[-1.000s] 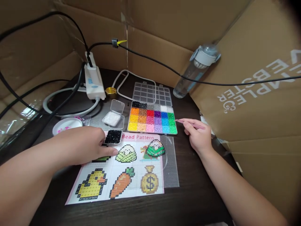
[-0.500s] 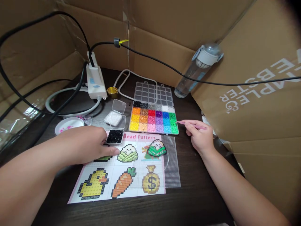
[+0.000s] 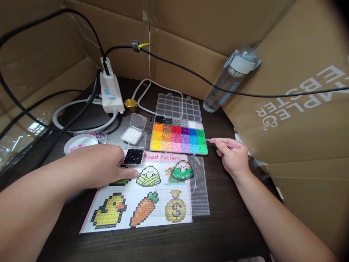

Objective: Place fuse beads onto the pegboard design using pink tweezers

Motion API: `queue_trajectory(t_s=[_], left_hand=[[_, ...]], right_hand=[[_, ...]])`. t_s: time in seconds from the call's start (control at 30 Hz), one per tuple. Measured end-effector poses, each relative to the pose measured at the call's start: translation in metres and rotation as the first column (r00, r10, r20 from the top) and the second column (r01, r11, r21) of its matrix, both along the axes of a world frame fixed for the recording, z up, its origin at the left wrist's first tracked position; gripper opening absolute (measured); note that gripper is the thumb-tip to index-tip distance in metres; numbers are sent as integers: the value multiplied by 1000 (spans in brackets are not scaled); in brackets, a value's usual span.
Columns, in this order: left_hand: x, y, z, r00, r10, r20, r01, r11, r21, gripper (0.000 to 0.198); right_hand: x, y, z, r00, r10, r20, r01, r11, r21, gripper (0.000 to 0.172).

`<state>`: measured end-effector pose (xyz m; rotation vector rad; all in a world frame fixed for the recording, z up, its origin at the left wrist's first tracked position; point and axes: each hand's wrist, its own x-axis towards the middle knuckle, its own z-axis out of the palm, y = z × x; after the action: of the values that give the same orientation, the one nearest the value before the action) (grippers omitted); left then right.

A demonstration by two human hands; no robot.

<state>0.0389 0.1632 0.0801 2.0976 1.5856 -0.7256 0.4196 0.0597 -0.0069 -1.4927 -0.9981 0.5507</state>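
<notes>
My right hand [image 3: 234,154] pinches a pair of pink tweezers [image 3: 230,145]. Their tip points left, at the green beads [image 3: 201,141] on the right edge of the bead case [image 3: 160,150]. On the bead pattern sheet [image 3: 144,230] lies my left hand [image 3: 109,163], its thumb stretched out beside the printed green-and-white dumpling [image 3: 148,176]; the other fingers are mostly hidden. Beside its knuckles stands a small clear box of black beads [image 3: 133,156]. A dumpling made of beads [image 3: 182,171] rests on a clear pegboard [image 3: 201,196] that overlaps the sheet's right side.
Behind my left hand are a white dish [image 3: 91,140] with pink beads and a box of white beads [image 3: 132,135]. A gold cup [image 3: 131,104], a power strip [image 3: 111,94] and a water bottle [image 3: 231,82] stand farther back. Black cables [image 3: 177,67] cross above; cardboard walls [image 3: 185,47] surround the table.
The view has shifted very slightly. Both hands keep nearly the same places, with the tweezers still at the green beads.
</notes>
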Motion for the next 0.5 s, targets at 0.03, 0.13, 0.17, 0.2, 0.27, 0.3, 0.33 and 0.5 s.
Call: queue_trajectory(t_s=[0.03, 0.13, 0.17, 0.2, 0.27, 0.3, 0.33, 0.5], left_hand=[[-1, 0, -1, 1000, 5, 10, -5, 1000, 8, 59], [-3, 0, -2, 1000, 4, 8, -4, 1000, 9, 59], [-3, 0, -2, 1000, -3, -2, 3, 1000, 5, 59], [-2, -1, -1, 1000, -17, -5, 17, 1000, 2, 58], [0, -2, 1, 999, -26, -35, 25, 1000, -13, 56], [2, -2, 2, 999, -36, -38, 35, 999, -26, 56], [3, -2, 3, 998, -29, -51, 27, 999, -25, 55], [6, -2, 1, 998, -2, -57, 3, 1000, 7, 61]], right_hand=[[0, 0, 0, 1000, -2, -6, 2, 1000, 5, 22], [0, -1, 2, 1000, 0, -4, 1, 1000, 28, 21], [-1, -3, 3, 1000, 3, 2, -3, 999, 39, 20], [-3, -5, 4, 1000, 10, 13, -11, 999, 49, 20], [-10, -13, 6, 998, 44, 44, -46, 997, 64, 18], [-15, -18, 7, 995, 73, 64, -77, 995, 67, 17], [-21, -23, 9, 990, 112, 83, -118, 991, 68, 17], [-52, -41, 23, 904, 386, 182, -393, 919, 4, 9]])
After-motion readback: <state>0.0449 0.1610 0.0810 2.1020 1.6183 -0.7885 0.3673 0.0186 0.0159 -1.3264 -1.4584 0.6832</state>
